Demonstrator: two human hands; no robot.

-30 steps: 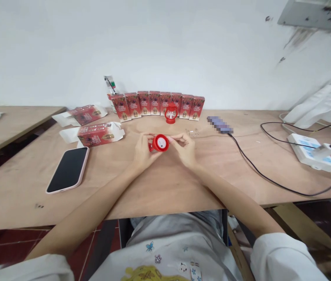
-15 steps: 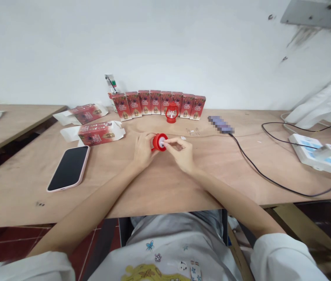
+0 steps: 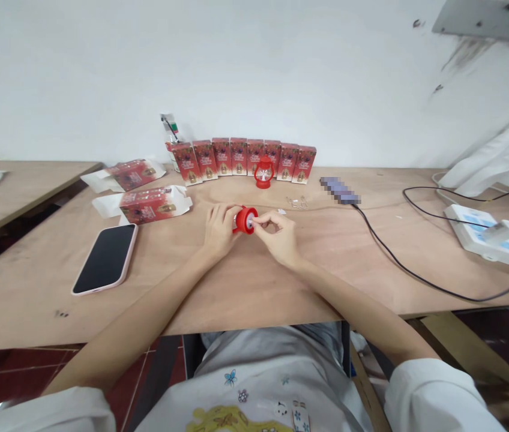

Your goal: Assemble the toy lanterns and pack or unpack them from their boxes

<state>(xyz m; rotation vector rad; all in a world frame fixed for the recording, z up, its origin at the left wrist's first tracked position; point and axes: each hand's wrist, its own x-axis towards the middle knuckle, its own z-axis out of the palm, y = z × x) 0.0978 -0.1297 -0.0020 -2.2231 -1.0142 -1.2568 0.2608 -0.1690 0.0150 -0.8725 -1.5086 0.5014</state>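
Note:
A small red lantern (image 3: pixel 242 219) lies on its side above the table, its base turned to the right and showing a pale round underside. My left hand (image 3: pixel 219 228) is closed around the lantern's body. From the right, my right hand (image 3: pixel 279 235) has thumb and forefinger pinched together at the pale underside; whatever is between those fingertips is too small to make out. Another red lantern (image 3: pixel 263 173) with a clear middle stands upright farther back, in front of a row of red printed boxes (image 3: pixel 239 156).
Two opened red boxes (image 3: pixel 149 205) with white flaps lie at left, near a phone (image 3: pixel 105 258) in a pink case. Small clear bits (image 3: pixel 297 203) lie behind my right hand. A second phone (image 3: pixel 339 191) trails a black cable (image 3: pixel 398 264) toward a white power strip (image 3: pixel 484 234).
The lantern in my left hand has turned slightly, so its underside faces more to the right. My right hand's pinch stays at the underside.

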